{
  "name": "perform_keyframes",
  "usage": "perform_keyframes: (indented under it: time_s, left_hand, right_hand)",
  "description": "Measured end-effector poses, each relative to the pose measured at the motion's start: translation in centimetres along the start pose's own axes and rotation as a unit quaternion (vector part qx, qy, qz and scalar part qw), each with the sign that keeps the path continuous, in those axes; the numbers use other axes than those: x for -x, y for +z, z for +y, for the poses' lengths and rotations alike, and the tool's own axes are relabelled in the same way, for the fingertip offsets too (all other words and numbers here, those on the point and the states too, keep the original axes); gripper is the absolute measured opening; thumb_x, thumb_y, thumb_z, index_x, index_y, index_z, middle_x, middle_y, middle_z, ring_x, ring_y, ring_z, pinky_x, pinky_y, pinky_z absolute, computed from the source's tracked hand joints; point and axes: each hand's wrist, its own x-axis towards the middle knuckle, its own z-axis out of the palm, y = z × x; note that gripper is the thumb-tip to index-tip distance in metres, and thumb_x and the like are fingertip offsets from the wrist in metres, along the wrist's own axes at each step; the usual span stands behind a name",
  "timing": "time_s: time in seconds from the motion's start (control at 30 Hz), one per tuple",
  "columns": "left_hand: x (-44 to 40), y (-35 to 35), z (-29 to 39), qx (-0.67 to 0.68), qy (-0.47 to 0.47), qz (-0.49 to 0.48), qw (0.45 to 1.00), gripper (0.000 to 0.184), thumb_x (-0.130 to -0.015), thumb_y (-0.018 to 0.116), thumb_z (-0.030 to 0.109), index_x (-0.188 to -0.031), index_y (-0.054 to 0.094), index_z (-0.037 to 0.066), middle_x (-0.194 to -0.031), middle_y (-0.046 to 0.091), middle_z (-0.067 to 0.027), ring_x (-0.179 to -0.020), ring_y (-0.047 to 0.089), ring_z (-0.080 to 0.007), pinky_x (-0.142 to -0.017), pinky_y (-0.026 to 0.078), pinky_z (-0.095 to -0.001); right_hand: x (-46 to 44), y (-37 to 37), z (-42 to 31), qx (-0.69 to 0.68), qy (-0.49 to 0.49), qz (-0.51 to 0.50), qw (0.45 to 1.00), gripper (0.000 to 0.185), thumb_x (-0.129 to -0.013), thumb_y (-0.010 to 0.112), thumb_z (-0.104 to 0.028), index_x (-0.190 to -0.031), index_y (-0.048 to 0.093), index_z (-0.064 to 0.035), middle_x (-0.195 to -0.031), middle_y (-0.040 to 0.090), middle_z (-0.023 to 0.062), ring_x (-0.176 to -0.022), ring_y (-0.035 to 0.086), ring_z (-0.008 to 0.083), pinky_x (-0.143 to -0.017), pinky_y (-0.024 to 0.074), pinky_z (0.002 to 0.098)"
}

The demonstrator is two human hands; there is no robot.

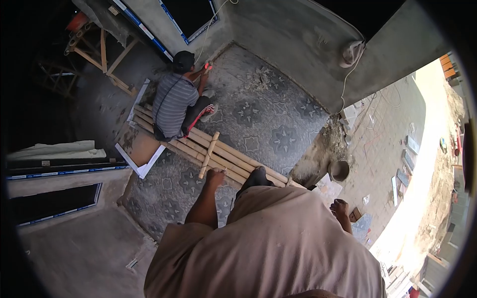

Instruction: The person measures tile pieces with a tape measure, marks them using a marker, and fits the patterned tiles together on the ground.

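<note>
My left hand (215,176) hangs low over a platform of bamboo poles (238,162), beside its short bamboo crosspiece (209,155). Its fingers are curled closed, and whatever may be in them is too small to make out. My right hand (340,207) is out to the other side, also closed, near a small brown block (355,215). What it holds, if anything, is hidden. One dark shoe (256,179) of mine rests on the poles.
A co-worker (175,102) in a striped shirt and cap crouches at the platform's far end, hands near the wall. Patterned floor tiles (285,139) carry rubble (263,78). A round bucket (339,170) stands by the tile edge. A wooden trestle (104,59) is at the back left.
</note>
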Motion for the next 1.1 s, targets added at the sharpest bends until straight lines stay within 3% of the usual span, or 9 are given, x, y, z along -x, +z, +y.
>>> perform_keyframes:
  time_s: [0.03, 0.33, 0.4, 0.43, 0.53, 0.6, 0.9, 1.0, 1.1]
  left_hand:
    - [0.5, 0.1, 1.0, 0.048, -0.033, -0.012, 0.998, 0.013, -0.084, 0.067, 0.012, -0.081, 0.059, 0.001, -0.065, 0.059, -0.0086, -0.049, 0.053, -0.0159, -0.043, 0.043, -0.0338]
    - [-0.5, -0.5, 3.9, 0.009, -0.042, -0.061, 0.997, 0.025, -0.094, 0.055, 0.022, -0.082, 0.058, 0.001, -0.059, 0.058, -0.0081, -0.041, 0.049, -0.0131, -0.036, 0.034, -0.0284]
    - [-1.2, 0.1, 5.3, -0.061, -0.082, -0.02, 0.995, 0.028, -0.096, 0.052, 0.024, -0.083, 0.058, 0.0, -0.059, 0.058, -0.0101, -0.038, 0.046, -0.0137, -0.034, 0.031, -0.0283]
    - [-1.7, 0.4, 5.5, -0.1, -0.076, -0.052, 0.991, 0.028, -0.096, 0.052, 0.024, -0.083, 0.058, 0.0, -0.059, 0.058, -0.0101, -0.038, 0.046, -0.0137, -0.034, 0.031, -0.0283]
    - [-3.4, 1.4, 6.7, -0.112, -0.092, -0.069, 0.987, 0.031, -0.097, 0.049, 0.026, -0.085, 0.057, -0.002, -0.06, 0.058, -0.011, -0.037, 0.043, -0.0138, -0.033, 0.031, -0.0286]
    - [-3.3, 2.7, 8.5, -0.146, -0.109, -0.051, 0.982, 0.033, -0.097, 0.048, 0.027, -0.09, 0.06, -0.003, -0.062, 0.059, -0.011, -0.037, 0.041, -0.0138, -0.034, 0.03, -0.0287]
    - [-8.1, 7.1, 15.3, -0.257, -0.045, -0.197, 0.945, 0.012, -0.095, 0.051, 0.018, -0.097, 0.058, 0.008, -0.067, 0.057, -0.0038, -0.047, 0.047, -0.0104, -0.04, 0.037, -0.0245]
    - [-7.1, 10.5, 17.7, -0.248, -0.014, -0.192, 0.949, 0.011, -0.095, 0.049, 0.011, -0.092, 0.057, 0.003, -0.066, 0.057, -0.0044, -0.046, 0.046, -0.0102, -0.041, 0.034, -0.0245]
    - [-4.9, 14.0, 18.9, -0.264, -0.005, -0.17, 0.949, 0.005, -0.092, 0.055, 0.008, -0.092, 0.057, 0.003, -0.068, 0.058, -0.0039, -0.048, 0.048, -0.0099, -0.042, 0.036, -0.0237]
  right_hand:
    - [0.1, 0.0, 0.3, 0.014, 0.006, 0.02, 1.0, 0.02, -0.091, 0.054, -0.015, -0.106, 0.058, -0.003, -0.072, 0.059, 0.0053, -0.058, 0.058, 0.0154, -0.049, 0.0452, 0.0288]
    - [4.4, -0.7, 3.3, -0.025, 0.021, 0.108, 0.994, 0.027, -0.091, 0.056, -0.02, -0.112, 0.058, -0.0039, -0.078, 0.063, 0.0071, -0.063, 0.061, 0.017, -0.054, 0.0473, 0.0322]
    - [6.2, -0.6, 3.9, -0.032, 0.038, 0.145, 0.988, 0.026, -0.091, 0.057, -0.02, -0.11, 0.059, -0.003, -0.076, 0.063, 0.0058, -0.062, 0.061, 0.0167, -0.054, 0.0474, 0.0324]
    - [7.6, -0.3, 3.7, -0.06, 0.027, 0.166, 0.984, 0.021, -0.09, 0.057, -0.014, -0.105, 0.06, 0.0007, -0.074, 0.06, 0.0061, -0.056, 0.057, 0.0154, -0.047, 0.0431, 0.0277]
    - [9.8, -0.4, 6.3, -0.112, 0.032, 0.214, 0.97, 0.021, -0.09, 0.058, -0.015, -0.104, 0.059, 0.0007, -0.072, 0.059, 0.0055, -0.055, 0.055, 0.0142, -0.046, 0.0421, 0.0282]
    - [10.1, -0.6, 10.2, -0.128, 0.04, 0.217, 0.967, 0.022, -0.09, 0.06, -0.017, -0.103, 0.063, 0.0002, -0.081, 0.064, 0.0068, -0.064, 0.062, 0.0171, -0.054, 0.0502, 0.0305]
    - [15.5, 4.2, 21.3, -0.211, 0.193, 0.227, 0.931, 0.022, -0.089, 0.06, -0.018, -0.105, 0.06, -0.0029, -0.078, 0.063, 0.0079, -0.058, 0.059, 0.0159, -0.05, 0.0483, 0.0301]
    - [16.4, 5.0, 22.7, -0.216, 0.22, 0.239, 0.921, 0.017, -0.087, 0.06, -0.016, -0.096, 0.062, -0.0016, -0.074, 0.063, 0.0075, -0.055, 0.06, 0.0163, -0.048, 0.0483, 0.03]
    - [15.2, 3.7, 24.4, -0.235, 0.233, 0.219, 0.918, 0.019, -0.088, 0.06, -0.017, -0.1, 0.061, -0.002, -0.078, 0.064, 0.0076, -0.059, 0.06, 0.0163, -0.051, 0.0487, 0.0298]
